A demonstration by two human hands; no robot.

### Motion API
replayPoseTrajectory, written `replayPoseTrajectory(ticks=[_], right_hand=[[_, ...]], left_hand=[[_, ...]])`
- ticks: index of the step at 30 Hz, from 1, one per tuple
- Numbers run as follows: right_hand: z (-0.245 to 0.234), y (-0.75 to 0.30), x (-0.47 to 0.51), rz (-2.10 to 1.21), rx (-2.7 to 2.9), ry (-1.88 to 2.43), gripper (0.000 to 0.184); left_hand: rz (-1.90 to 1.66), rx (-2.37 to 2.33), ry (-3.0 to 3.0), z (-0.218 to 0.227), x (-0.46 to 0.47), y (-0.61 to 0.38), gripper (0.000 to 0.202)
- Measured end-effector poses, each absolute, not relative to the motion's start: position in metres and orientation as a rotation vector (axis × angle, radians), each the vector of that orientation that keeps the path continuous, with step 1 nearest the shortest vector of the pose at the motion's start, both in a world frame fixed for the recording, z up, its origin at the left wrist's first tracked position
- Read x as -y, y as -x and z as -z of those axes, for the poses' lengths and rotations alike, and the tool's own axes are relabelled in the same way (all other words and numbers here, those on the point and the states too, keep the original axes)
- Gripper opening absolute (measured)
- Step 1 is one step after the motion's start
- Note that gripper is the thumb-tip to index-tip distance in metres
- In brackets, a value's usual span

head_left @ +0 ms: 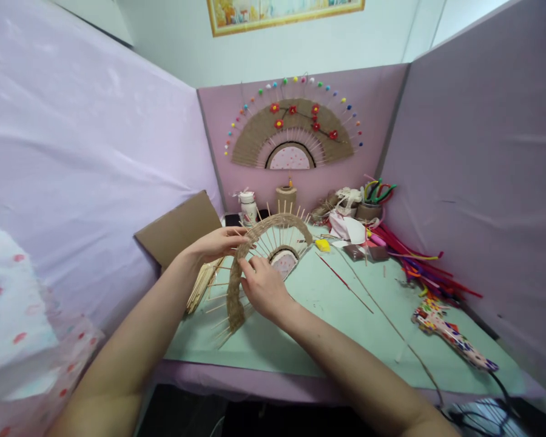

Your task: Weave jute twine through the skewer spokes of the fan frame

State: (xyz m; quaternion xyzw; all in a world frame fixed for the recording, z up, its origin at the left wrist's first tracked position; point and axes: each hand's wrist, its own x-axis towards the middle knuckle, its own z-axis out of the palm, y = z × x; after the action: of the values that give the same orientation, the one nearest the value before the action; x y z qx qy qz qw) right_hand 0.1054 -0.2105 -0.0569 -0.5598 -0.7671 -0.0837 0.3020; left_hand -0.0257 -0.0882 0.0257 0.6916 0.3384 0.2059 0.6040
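Note:
A half-round fan (235,306) of thin wooden sticks, with a band of brown twine woven through them, is tilted up over the table. At its hub sits a small white half-disc (284,263) with red dots and a cardboard rim. My left hand (218,243) grips the upper left of the band from the outer side, its fingers closed at the sticks. From the inner side my right hand (264,286) pinches the band's edge; its fingertips are partly hidden. A length of twine (382,311) lies across the table to the right.
A finished-looking fan (255,136) with pompoms and red flowers hangs on the back panel. Bundled sticks (201,288) and cardboard (179,227) lie left. A patterned glue gun (457,340), pipe cleaners (418,267), yellow block (323,245) and scissors (382,193) are right; a twine spool (286,198) stands behind.

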Motion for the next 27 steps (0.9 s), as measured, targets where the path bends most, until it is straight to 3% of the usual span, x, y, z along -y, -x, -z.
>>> replayPoseTrajectory(ticks=[8,14,20,24,27], right_hand=[[0.062,-0.115,0.235,-0.045,2.139,1.308,0.055],[0.058,-0.161,0.270,-0.323,2.235,1.216,0.082],[0.063,-0.203,0.297,-0.538,2.265,1.335,0.052],[0.060,-0.224,0.288,-0.451,1.971,1.329,0.025],[0.052,-0.236,0.271,-0.300,1.720,1.316,0.021]], left_hand=[[-0.399,-0.860,-1.607,-0.040,0.086,0.018,0.050],[-0.244,-0.802,-1.760,-0.063,0.078,0.029,0.049],[-0.193,-0.777,-1.720,-0.059,0.076,0.027,0.050],[-0.186,-0.737,-1.735,-0.057,0.083,0.020,0.052],[-0.199,-0.745,-1.877,-0.062,0.086,0.015,0.049]])
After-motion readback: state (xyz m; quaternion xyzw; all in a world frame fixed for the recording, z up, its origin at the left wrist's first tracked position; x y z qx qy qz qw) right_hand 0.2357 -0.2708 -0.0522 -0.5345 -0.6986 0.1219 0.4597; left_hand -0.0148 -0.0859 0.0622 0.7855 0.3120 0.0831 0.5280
